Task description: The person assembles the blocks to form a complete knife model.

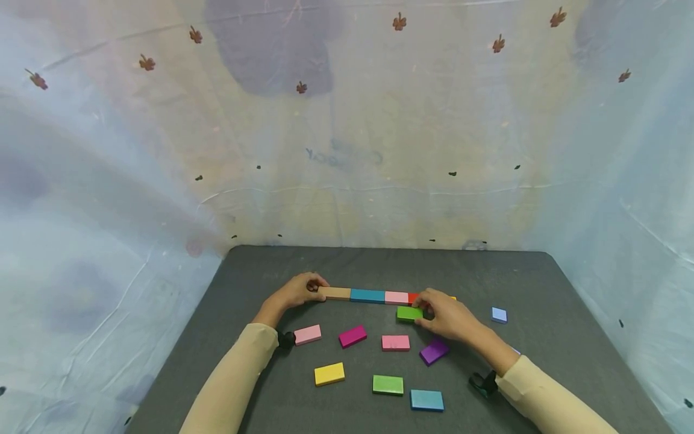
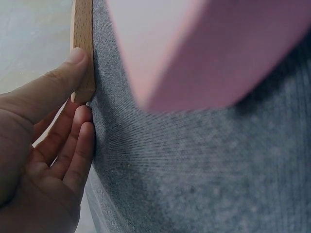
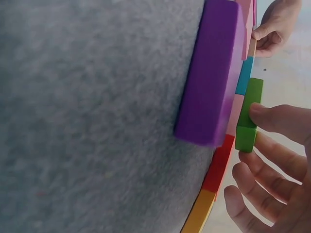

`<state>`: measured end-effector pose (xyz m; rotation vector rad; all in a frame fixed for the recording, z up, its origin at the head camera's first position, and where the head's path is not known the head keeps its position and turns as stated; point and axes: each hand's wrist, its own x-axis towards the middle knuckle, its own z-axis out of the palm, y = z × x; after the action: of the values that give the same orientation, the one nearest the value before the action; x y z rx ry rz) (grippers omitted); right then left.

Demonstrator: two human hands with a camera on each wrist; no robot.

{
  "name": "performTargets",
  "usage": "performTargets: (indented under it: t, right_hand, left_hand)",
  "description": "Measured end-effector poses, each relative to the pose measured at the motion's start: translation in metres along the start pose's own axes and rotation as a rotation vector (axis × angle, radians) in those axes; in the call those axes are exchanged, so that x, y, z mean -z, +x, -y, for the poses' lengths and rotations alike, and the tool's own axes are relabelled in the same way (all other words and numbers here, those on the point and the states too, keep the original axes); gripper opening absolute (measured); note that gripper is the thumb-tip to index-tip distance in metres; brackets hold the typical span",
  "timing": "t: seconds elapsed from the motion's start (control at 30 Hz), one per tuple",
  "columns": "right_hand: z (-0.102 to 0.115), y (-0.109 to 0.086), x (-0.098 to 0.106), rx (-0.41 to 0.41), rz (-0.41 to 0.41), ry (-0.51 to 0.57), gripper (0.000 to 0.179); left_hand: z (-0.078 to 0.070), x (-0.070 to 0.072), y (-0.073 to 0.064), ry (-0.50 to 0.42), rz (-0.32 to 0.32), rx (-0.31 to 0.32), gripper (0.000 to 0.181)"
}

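Observation:
A row of blocks runs across the table. My left hand holds its left end, a plain wooden block, with the thumb on the near face and the other fingers behind. Rightward from it come a blue block, a pink block, a red block and a yellow-orange block, the last two partly covered by my right hand in the head view. With thumb and fingers my right hand pinches a green block, which appears raised beside the row.
Loose blocks lie nearer: light pink, magenta, rose, purple, yellow, another green and light blue. A pale blue block lies at the right. A printed sheet hangs behind the dark table.

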<state>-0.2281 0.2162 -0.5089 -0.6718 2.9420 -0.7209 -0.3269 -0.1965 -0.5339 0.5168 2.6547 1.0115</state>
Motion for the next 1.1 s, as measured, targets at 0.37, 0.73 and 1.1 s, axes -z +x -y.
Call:
performTargets:
  t: [0.37,0.73,1.1]
  right_hand:
    - [0.007,0.013,-0.005,0.052,-0.002,-0.006,0.029]
    - [0.008,0.023,-0.011,0.058,-0.008,-0.036,0.028]
    - [0.011,0.028,-0.015,0.036,0.005,-0.068,0.030]
  left_hand:
    - [0.001,0.000,0.000,-0.003,-0.002,-0.021,0.025]
    - [0.002,-0.001,0.001,-0.006,-0.003,-0.025,0.025]
    - [0.002,0.000,0.001,0.000,0.001,-0.042,0.025]
